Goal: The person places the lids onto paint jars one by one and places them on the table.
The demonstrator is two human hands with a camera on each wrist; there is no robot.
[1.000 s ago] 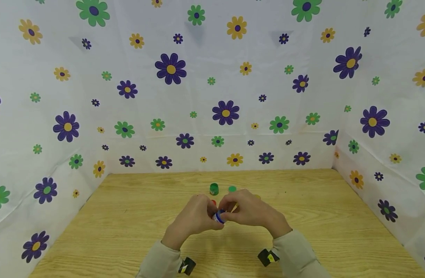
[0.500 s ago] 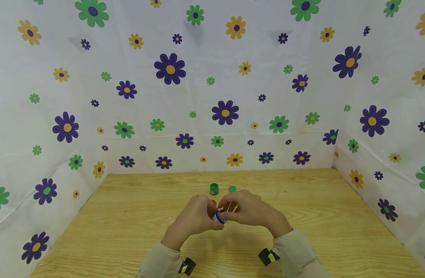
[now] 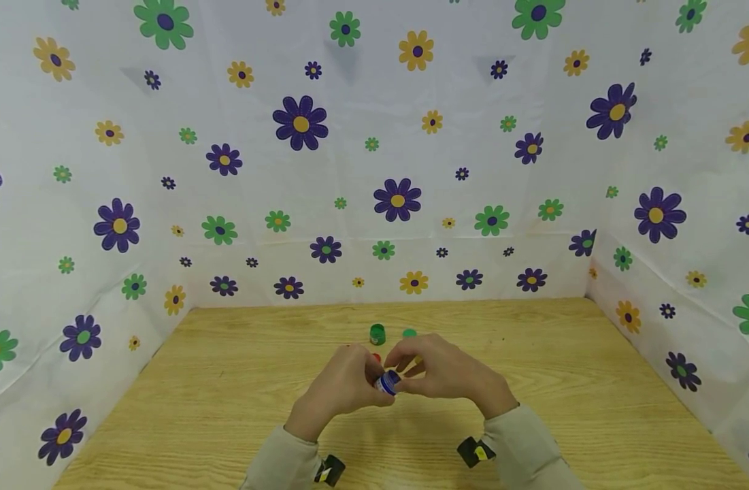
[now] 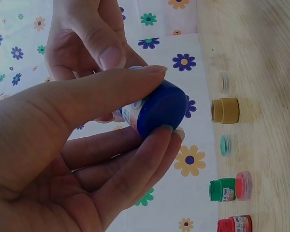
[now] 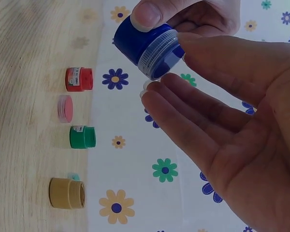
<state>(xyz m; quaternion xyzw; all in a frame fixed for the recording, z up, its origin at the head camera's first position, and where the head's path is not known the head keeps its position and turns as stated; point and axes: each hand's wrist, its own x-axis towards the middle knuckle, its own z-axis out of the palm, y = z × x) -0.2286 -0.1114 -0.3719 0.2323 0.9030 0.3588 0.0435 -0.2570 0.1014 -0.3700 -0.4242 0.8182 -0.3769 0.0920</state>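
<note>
In the head view my left hand (image 3: 343,381) grips a small blue paint jar (image 3: 388,383), tilted above the table. The left wrist view shows its thumb over the jar's side and its fingertips beneath the blue base (image 4: 164,111). My right hand (image 3: 443,371) is at the jar's other end. There, in the right wrist view, sits a clear ribbed cap (image 5: 157,55). The right thumb (image 5: 203,46) touches the cap's edge; the right fingers reach out rather straight, their tips close below it. Whether those fingertips touch the cap, I cannot tell.
On the wooden table (image 3: 227,395) stand an uncapped green jar (image 3: 377,334), a red jar (image 5: 79,79) and an ochre jar (image 5: 66,193). Lying among them are a pink-red lid (image 5: 65,108) and a pale green lid (image 4: 225,145). A flowered sheet (image 3: 398,150) surrounds the table.
My right fingers have shifted slightly off the blue jar, exposing more of its capped end. The left hand keeps its grip in nearly the same place.
</note>
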